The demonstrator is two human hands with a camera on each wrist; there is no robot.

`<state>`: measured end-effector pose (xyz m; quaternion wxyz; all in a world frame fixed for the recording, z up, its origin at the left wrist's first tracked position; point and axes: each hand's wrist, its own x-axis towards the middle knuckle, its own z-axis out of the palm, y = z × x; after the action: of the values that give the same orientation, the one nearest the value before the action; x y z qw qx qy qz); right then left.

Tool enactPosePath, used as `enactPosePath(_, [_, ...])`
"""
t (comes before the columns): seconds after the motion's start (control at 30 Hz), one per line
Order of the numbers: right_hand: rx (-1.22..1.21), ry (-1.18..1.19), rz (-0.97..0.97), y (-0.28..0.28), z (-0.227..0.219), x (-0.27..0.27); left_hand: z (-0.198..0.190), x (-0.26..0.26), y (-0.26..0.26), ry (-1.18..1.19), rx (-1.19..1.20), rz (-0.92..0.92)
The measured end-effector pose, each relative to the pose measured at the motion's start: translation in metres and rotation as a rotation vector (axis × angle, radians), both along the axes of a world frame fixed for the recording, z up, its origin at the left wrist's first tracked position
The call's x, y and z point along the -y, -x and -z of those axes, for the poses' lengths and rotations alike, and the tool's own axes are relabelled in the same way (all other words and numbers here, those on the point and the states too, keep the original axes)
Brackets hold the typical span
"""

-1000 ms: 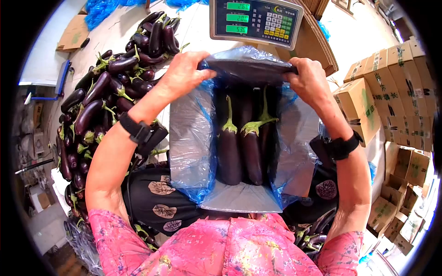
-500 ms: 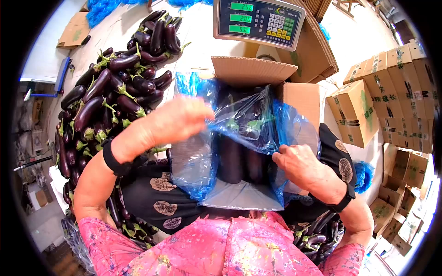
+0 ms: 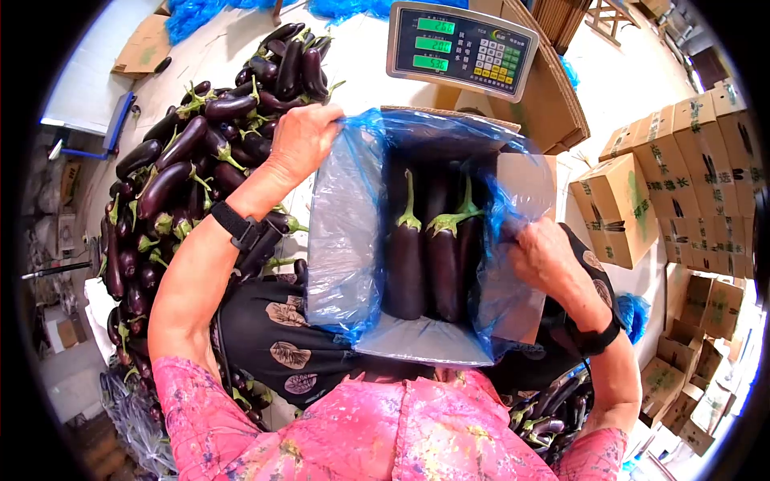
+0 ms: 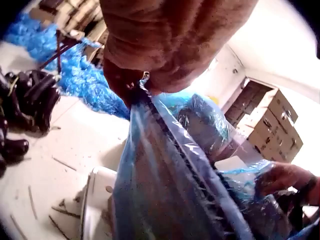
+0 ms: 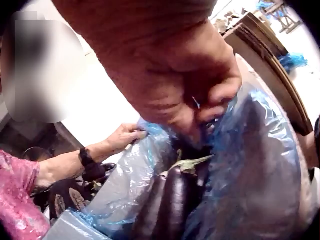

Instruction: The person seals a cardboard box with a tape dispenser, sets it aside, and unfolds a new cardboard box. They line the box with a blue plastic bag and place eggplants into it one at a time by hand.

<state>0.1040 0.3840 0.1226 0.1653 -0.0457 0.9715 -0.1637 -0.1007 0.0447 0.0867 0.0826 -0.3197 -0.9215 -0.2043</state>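
A cardboard box stands between the person's legs, lined with a thin blue plastic bag. Inside lie several dark purple eggplants, green stems pointing to the far side. At the box's far left corner the left hand grips the bag's edge. In the left wrist view the bag hangs stretched below that hand. The right hand, fingers curled, pinches the bag at the right side. The right wrist view shows bunched plastic at these fingertips, above the eggplants.
A large heap of eggplants lies on the floor at the left. Beyond the box stands a scale display, with flattened cardboard beside it. Printed boxes are stacked at the right. Blue plastic lies at the back.
The hands left the far flap and drew the plastic over the eggplants. Now it is spread back, the left hand at the far left corner and the right hand at the right side.
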Motion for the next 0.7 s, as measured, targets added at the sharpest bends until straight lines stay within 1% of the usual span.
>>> enactPosePath(0.03, [0.010, 0.086, -0.030, 0.000, -0.008, 0.007, -0.008, -0.001, -0.006, 0.082, -0.109, -0.004])
enactPosePath(0.07, [0.020, 0.172, -0.057, -0.003, -0.015, 0.013, -0.016, 0.001, -0.009, 0.131, -0.136, -0.001])
enactPosePath(0.1, [-0.140, 0.256, -0.025, -0.010, -0.018, 0.017, -0.023, 0.001, -0.012, 0.180, -0.160, 0.004])
enactPosePath(0.17, [-0.237, 0.230, 0.007, -0.018, -0.023, 0.014, -0.041, -0.001, -0.026, 0.248, -0.217, 0.056])
enactPosePath(0.2, [-0.282, 0.215, 0.021, -0.023, -0.024, 0.012, -0.049, -0.004, -0.037, 0.086, -0.057, 0.183])
enactPosePath(0.23, [-0.282, 0.246, 0.026, -0.030, -0.014, 0.006, -0.063, -0.009, -0.052, -0.079, 0.101, 0.304])
enactPosePath(0.27, [-0.236, 0.263, 0.059, -0.036, -0.014, 0.006, -0.108, -0.025, -0.079, -0.083, 0.840, 0.239])
enactPosePath(0.3, [-0.187, 0.280, 0.090, -0.043, -0.013, 0.007, -0.111, -0.030, -0.098, -0.164, 1.004, 0.428])
enactPosePath(0.33, [-0.137, 0.296, 0.120, -0.051, -0.013, 0.009, -0.127, -0.036, -0.116, -0.119, 1.258, 0.458])
enactPosePath(0.37, [-0.046, 0.286, 0.129, -0.060, -0.016, 0.010, -0.131, -0.035, -0.123, -0.142, 1.098, 0.559])
enactPosePath(0.4, [-0.006, 0.310, 0.144, -0.069, -0.021, 0.012, -0.132, -0.033, -0.129, -0.161, 0.934, 0.657])
enactPosePath(0.47, [0.053, 0.357, 0.179, -0.085, -0.032, 0.012, -0.137, -0.024, -0.128, -0.221, 0.948, 0.257])
enactPosePath(0.5, [0.100, 0.418, 0.259, -0.092, -0.038, 0.012, -0.131, -0.012, -0.124, -0.190, 0.931, 0.248])
enactPosePath(0.6, [0.218, 0.566, 0.240, -0.117, -0.033, 0.004, -0.095, 0.018, -0.141, 0.194, 0.628, 0.502])
enactPosePath(0.63, [0.302, 0.574, 0.271, -0.123, -0.029, 0.005, -0.091, 0.021, -0.159, 0.372, 0.547, 0.491])
enactPosePath(0.67, [0.371, 0.564, 0.258, -0.127, -0.028, 0.007, -0.088, 0.019, -0.170, 0.573, 0.424, 0.519])
enactPosePath(0.7, [0.406, 0.565, 0.224, -0.130, -0.028, 0.011, -0.086, 0.016, -0.178, 0.662, 0.405, 0.537])
